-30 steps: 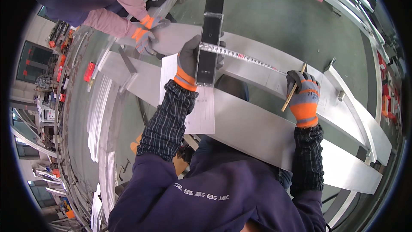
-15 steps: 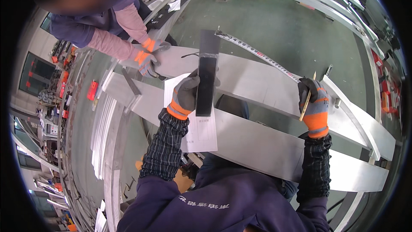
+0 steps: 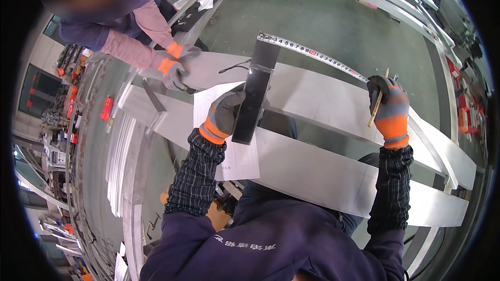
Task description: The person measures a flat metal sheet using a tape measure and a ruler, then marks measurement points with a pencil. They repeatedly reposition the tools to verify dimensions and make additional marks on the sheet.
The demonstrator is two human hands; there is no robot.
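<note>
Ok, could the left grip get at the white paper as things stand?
Probably not without letting go first: the left grip holds the black bar. Otherwise the way looks free, since the white paper shows its lower part uncovered.

Black slab (image 3: 251, 101): smooth, glossy. Tape measure (image 3: 317, 54): shiny blade. Pencil (image 3: 375, 105): wood-look. Sheet (image 3: 240, 164): matt paper. Beams (image 3: 312, 164): smooth, satin metal. Sleeves (image 3: 195, 177): cloth.
</note>
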